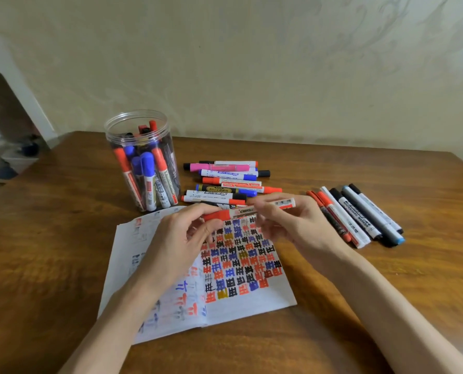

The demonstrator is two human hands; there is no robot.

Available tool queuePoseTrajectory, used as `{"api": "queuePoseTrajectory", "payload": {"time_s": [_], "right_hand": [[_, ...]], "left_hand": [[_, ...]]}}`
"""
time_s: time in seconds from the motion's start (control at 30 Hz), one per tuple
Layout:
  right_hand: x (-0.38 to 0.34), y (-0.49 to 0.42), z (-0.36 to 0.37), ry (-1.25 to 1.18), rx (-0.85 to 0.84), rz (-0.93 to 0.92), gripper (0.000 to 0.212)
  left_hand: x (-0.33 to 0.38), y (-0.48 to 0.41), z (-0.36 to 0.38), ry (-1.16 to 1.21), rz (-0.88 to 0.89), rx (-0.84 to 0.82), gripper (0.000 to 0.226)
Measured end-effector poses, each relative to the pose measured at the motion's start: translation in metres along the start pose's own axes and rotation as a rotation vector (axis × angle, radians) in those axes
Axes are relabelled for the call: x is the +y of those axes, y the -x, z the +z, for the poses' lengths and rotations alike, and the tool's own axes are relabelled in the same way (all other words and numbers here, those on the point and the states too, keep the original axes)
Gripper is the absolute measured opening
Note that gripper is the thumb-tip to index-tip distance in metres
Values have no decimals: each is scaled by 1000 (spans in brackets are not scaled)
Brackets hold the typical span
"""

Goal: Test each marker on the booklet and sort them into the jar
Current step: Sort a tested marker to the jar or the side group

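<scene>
Currently both hands are raised just over the open booklet (252, 303), sharing a single red marker (242, 211) that lies roughly level between them, clear of the page. The left hand (183, 238) has its fingers (189, 214) curled around the red cap end, thumb beneath and index finger along the top. The right hand (292, 222) pinches the white barrel nearer its far end, where a red band shows past the fingertips. The cap looks to be seated on the barrel, though the left fingers hide part of the joint, so I cannot tell for certain. The booklet lies flat on the wooden bench (62, 265), directly below the hands, its right page packed with rows of thick test characters in red, blue, black and one ochre; fainter strokes show through on the left page. The clear plastic jar (143, 125) stands upright with no lid, behind the booklet's far left corner, holding many markers on end, mostly red and blue caps. Beyond the hands, to the right of the jar, a loose pile of markers (219, 167) lies on the bench, among them a pink one, several white-barrelled ones and a black-and-yellow one. Well off to the right, a separate row of markers (360, 217) lies side by side, red, white, black and grey with a light blue end.
</scene>
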State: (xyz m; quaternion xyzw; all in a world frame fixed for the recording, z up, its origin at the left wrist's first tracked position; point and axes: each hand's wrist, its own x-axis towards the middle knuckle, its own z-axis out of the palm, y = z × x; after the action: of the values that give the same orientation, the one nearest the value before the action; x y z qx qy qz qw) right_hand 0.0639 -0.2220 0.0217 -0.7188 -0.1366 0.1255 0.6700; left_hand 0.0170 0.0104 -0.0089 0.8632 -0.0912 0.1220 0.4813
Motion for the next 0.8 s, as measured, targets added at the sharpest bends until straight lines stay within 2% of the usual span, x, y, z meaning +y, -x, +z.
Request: {"api": "queuePoseTrajectory", "payload": {"time_s": [0.13,0.27,0.57,0.8], "right_hand": [[10,0,-16,155,-3,-75,18],[17,3,-14,279,3,-147,22],[30,3,-6,280,30,-171,17],[27,-2,0,166,5,-195,17]], "left_hand": [[-1,0,0,-104,80,-3,35],[-4,1,4,-184,120,12,42],[-3,2,3,-157,71,12,42],[4,-5,-6,43,21,24,18]]}}
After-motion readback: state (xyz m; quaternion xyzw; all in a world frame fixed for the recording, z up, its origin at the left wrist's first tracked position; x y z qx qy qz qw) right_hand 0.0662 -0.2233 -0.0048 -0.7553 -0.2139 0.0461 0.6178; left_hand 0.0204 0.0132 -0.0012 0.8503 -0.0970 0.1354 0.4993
